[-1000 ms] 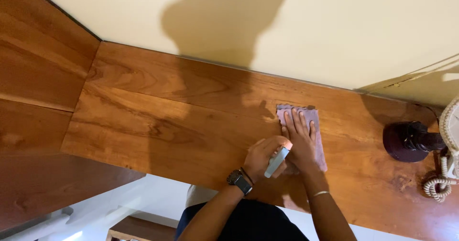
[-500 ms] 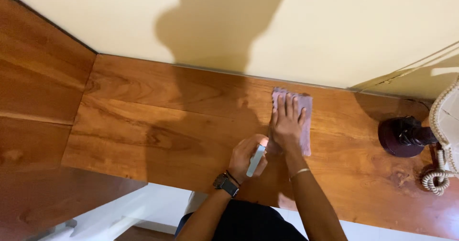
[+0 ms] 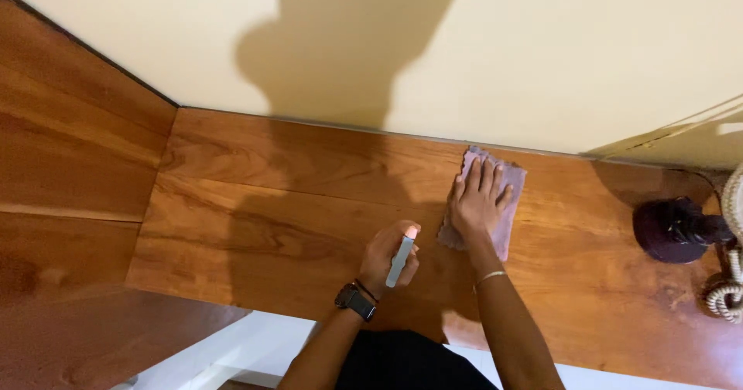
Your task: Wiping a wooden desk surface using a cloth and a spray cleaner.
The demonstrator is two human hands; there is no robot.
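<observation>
The cloth, a small greyish-purple square with a wavy edge, lay flat on the wooden counter, close to the cream wall that ran along the counter's far side. My right hand rested on top of the cloth, palm down, fingers spread and stretched toward the wall, so that only the cloth's far corner, its right edge and a strip nearest me showed around it. A thin bracelet circled that wrist.

Just to the left of the cloth and a little nearer to me, my left hand was curled tightly around a small pale spray bottle, with the bottle's top poking out near my thumb and its body slanting down across my fingers. That hand hovered over or sat on the bare wood, apart from the cloth; I could not tell which. A dark watch sat on that wrist.

Well to the right of the cloth, a dark rounded object stood on the counter, and beyond it a coil of pale rope showed at the picture's edge. My shadow fell on the wall to the left of the cloth.
</observation>
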